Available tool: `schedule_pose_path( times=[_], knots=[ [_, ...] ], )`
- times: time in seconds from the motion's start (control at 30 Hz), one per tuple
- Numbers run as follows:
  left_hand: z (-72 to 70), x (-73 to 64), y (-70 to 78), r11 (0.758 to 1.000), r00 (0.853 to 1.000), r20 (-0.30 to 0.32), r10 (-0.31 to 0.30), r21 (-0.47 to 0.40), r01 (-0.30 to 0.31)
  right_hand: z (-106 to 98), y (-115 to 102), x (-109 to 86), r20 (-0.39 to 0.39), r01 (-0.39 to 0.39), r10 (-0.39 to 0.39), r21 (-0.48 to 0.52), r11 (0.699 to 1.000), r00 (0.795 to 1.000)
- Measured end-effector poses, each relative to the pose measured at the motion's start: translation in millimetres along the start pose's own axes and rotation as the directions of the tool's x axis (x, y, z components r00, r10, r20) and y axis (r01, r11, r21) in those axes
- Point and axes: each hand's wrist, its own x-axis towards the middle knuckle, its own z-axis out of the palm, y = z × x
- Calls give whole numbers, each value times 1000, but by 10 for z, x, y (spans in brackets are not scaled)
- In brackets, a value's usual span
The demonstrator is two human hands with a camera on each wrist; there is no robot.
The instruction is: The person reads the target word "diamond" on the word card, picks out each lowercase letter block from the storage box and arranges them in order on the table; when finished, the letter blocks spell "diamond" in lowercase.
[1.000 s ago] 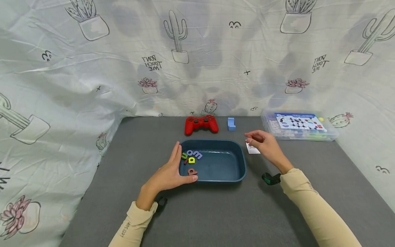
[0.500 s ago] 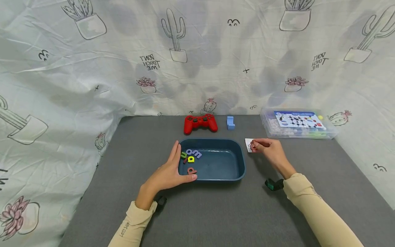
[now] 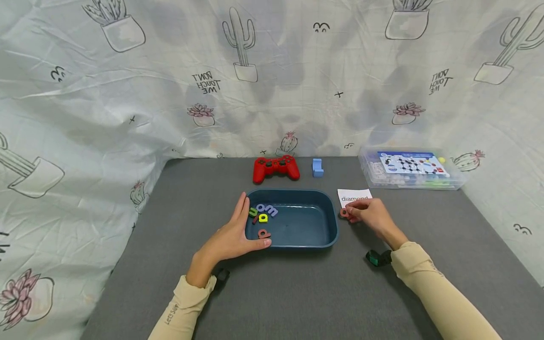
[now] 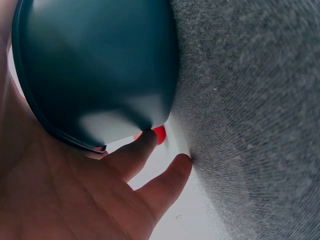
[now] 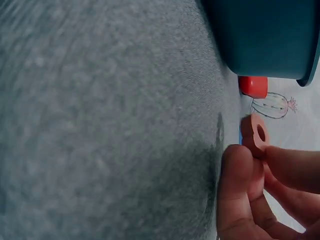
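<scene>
In the head view, my left hand [image 3: 229,237] rests against the left end of a dark blue tray [image 3: 297,247], its fingers extended along the side and its thumb over the front rim. The left wrist view shows fingertips against the tray's wall [image 4: 100,60]. Several coloured letters lie in the tray's left part, among them a purple m [image 3: 271,210] and a yellow letter [image 3: 263,218]. Just right of the tray, my right hand [image 3: 374,218] pinches a reddish-brown toy letter [image 5: 255,132] with a round hole, low over the table. Beyond it is a white card [image 3: 352,193] reading "diamond", partly covered by the fingers.
Behind the tray lie a red game controller [image 3: 276,169] and a small light-blue block [image 3: 317,168]. A clear plastic case [image 3: 412,167] with a printed label sits at the back right. Cactus-patterned cloth [image 3: 272,71] hangs behind the grey table [image 3: 297,297].
My right hand moved down onto the card, then nearer me with the reddish-brown letter, uncovering more of the card's word. The left hand and tray keep their place.
</scene>
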Motion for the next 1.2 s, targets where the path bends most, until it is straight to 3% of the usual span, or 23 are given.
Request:
schedule_pose_path(
  times=[0.23,0.43,0.57,0.73,0.87,0.97,1.1,1.2],
  knots=[
    [2,-5,4,1000,1000,-1,-3,-1,3,-30,0,-5,30,23,-16,-268,963,999],
    [1,-2,16,1000,1000,-2,-8,0,8,-56,29,34,34,75,-67,-396,915,997],
    [-1,2,28,1000,1000,-2,-4,1,4,-72,50,29,41,98,-90,-389,916,995],
    [-11,-1,45,1000,1000,5,-6,1,6,-111,81,-2,117,159,-129,-304,939,985],
    [-23,-4,56,1000,1000,6,-9,2,9,-118,111,7,181,241,-192,-312,919,965],
    [-30,-7,65,1000,1000,6,-12,3,12,-107,128,19,175,272,-223,-348,897,959],
    [-28,-13,70,1000,1000,6,-15,5,15,-91,142,16,145,268,-230,-376,887,962],
    [-17,-13,70,1000,1000,5,-19,7,19,-101,147,16,153,249,-206,-366,897,966]
  ],
)
